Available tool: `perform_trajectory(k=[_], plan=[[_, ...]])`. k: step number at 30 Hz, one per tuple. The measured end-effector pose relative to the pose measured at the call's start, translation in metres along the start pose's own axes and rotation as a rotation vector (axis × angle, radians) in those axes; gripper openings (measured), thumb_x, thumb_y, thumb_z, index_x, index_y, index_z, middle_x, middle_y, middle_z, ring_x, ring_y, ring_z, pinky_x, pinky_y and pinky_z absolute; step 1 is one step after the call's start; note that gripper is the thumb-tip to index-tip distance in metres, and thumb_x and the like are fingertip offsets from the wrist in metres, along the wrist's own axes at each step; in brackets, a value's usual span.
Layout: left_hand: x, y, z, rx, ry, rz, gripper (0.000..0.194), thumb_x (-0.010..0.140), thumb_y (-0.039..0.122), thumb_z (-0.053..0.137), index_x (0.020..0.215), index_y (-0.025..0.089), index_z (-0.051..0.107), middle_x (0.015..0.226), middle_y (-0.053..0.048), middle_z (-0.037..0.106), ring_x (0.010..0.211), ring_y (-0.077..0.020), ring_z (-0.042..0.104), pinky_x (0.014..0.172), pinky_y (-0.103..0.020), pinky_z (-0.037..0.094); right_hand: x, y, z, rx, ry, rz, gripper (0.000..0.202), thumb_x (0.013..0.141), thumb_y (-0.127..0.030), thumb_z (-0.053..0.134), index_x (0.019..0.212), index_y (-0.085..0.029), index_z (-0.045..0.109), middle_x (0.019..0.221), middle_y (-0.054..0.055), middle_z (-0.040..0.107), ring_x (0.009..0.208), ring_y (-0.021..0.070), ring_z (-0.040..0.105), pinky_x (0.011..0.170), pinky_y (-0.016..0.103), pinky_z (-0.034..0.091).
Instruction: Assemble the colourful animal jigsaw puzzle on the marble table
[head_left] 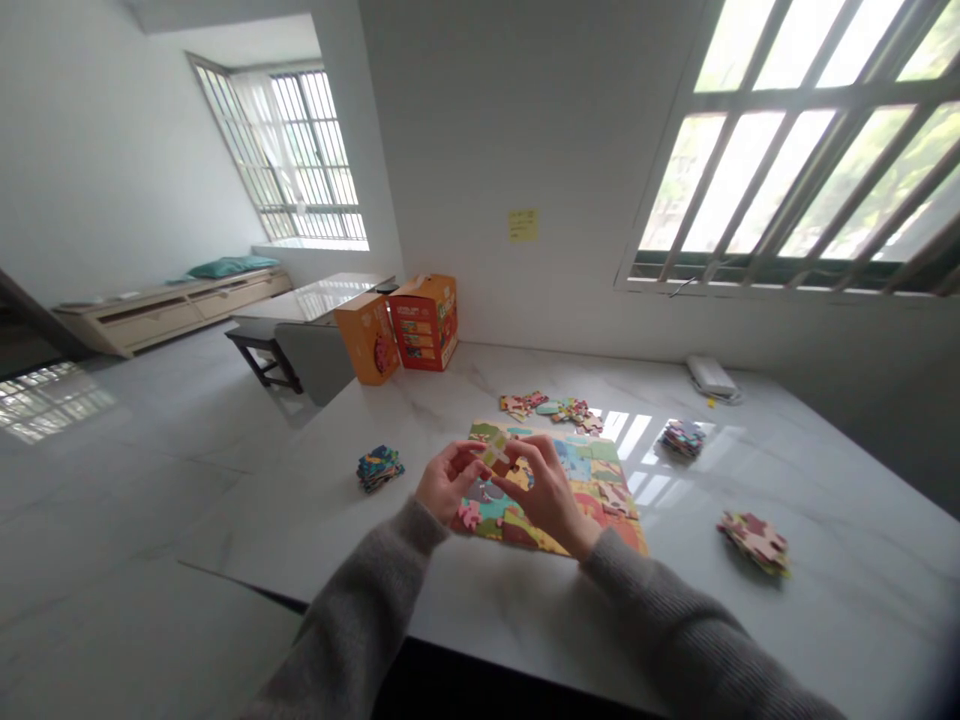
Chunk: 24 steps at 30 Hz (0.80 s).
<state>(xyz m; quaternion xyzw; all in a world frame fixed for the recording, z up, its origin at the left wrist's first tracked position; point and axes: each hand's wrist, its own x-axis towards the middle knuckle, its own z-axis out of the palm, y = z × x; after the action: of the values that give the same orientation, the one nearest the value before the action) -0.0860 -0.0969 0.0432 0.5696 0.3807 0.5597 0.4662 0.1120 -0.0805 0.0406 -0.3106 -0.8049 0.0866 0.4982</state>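
Between my two hands, a small yellowish and brown puzzle piece is held up over the puzzle board. My left hand pinches its left side with thumb and fingers. From the right, my right hand grips the same piece between thumb and index finger. Beneath them lies a colourful jigsaw puzzle with many pieces fitted together; my hands hide part of its middle. A pink puzzle piece shows close to my left wrist.
Loose puzzle pieces lie behind the board. Stacks of pieces stand around it: a blue stack, a purplish stack and a pink-brown stack. Orange boxes stand at the back left, a white power strip at the back right.
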Motion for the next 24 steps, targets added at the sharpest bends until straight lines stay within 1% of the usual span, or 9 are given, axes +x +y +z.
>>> perform_trajectory(k=[2,4,8,12,15,17,20,22,24], plan=[[0.008,0.003,0.006,-0.004,0.054,0.008,0.043,0.083,0.049,0.072,0.104,0.013,0.064,0.069,-0.002,0.066,0.066,-0.0147,0.063,0.067,-0.026,0.051,-0.003,-0.001,0.003,0.013,0.025,0.019,0.034,0.087,-0.026,0.072,0.118,-0.026,0.057,0.111,0.008,0.052,0.102,0.0240,0.059,0.089,0.042,0.055],[0.015,0.004,0.010,-0.024,0.069,0.024,0.042,0.079,0.048,0.076,0.098,0.013,0.065,0.067,-0.001,0.065,0.063,-0.0130,0.061,0.064,-0.024,0.051,-0.004,-0.003,0.004,0.031,0.041,0.021,0.029,0.089,-0.021,0.069,0.116,-0.026,0.058,0.110,0.007,0.052,0.102,0.0232,0.059,0.089,0.040,0.056],[0.022,0.000,0.012,-0.126,-0.009,-0.025,0.041,0.069,0.043,0.086,0.084,0.015,0.059,0.069,0.000,0.066,0.062,-0.0119,0.063,0.060,-0.023,0.052,-0.005,-0.009,0.007,0.042,0.049,0.001,0.027,0.093,-0.019,0.062,0.119,-0.027,0.058,0.109,0.008,0.055,0.106,0.0236,0.059,0.091,0.040,0.055],[0.026,-0.011,0.007,-0.154,-0.003,-0.086,0.048,0.068,0.046,0.086,0.092,0.013,0.060,0.072,-0.002,0.070,0.057,-0.0132,0.064,0.054,-0.024,0.053,-0.007,-0.007,0.005,0.052,0.016,0.032,0.025,0.095,-0.020,0.058,0.118,-0.027,0.060,0.109,0.008,0.055,0.103,0.0226,0.060,0.089,0.040,0.056],[0.027,-0.017,0.002,-0.136,0.033,-0.083,0.054,0.065,0.048,0.087,0.098,0.012,0.063,0.070,-0.002,0.070,0.049,-0.0115,0.060,0.048,-0.024,0.051,-0.008,-0.001,0.001,0.118,0.025,0.149,0.029,0.095,-0.022,0.057,0.123,-0.026,0.057,0.112,0.008,0.056,0.090,0.0189,0.062,0.084,0.038,0.057],[0.025,-0.019,0.002,-0.146,0.039,-0.078,0.054,0.065,0.048,0.087,0.098,0.012,0.063,0.070,-0.002,0.070,0.048,-0.0111,0.060,0.049,-0.024,0.052,-0.008,0.002,0.001,0.241,-0.015,0.264,0.036,0.094,-0.025,0.058,0.130,-0.026,0.051,0.104,0.006,0.060,0.082,0.0172,0.063,0.079,0.037,0.057],[0.020,-0.021,0.007,-0.128,-0.013,-0.084,0.052,0.068,0.049,0.085,0.097,0.012,0.063,0.072,-0.003,0.071,0.053,-0.0132,0.064,0.054,-0.026,0.054,-0.010,0.005,0.004,0.469,-0.095,0.385,0.040,0.095,-0.030,0.058,0.133,-0.024,0.048,0.092,0.003,0.063,0.080,0.0173,0.064,0.076,0.034,0.058],[0.016,-0.023,0.011,-0.099,-0.065,-0.108,0.049,0.072,0.050,0.082,0.096,0.013,0.061,0.072,-0.003,0.071,0.056,-0.0150,0.066,0.057,-0.027,0.055,-0.011,0.005,0.007,0.547,-0.089,0.431,0.034,0.096,-0.034,0.057,0.127,-0.023,0.053,0.090,0.003,0.063,0.078,0.0168,0.064,0.074,0.033,0.058],[0.013,-0.026,0.012,-0.039,-0.113,-0.130,0.043,0.077,0.052,0.077,0.089,0.015,0.059,0.069,-0.002,0.069,0.058,-0.0148,0.065,0.059,-0.026,0.053,-0.011,0.004,0.007,0.555,-0.049,0.477,0.029,0.096,-0.037,0.056,0.121,-0.022,0.057,0.087,0.002,0.062,0.075,0.0159,0.063,0.070,0.031,0.057]])
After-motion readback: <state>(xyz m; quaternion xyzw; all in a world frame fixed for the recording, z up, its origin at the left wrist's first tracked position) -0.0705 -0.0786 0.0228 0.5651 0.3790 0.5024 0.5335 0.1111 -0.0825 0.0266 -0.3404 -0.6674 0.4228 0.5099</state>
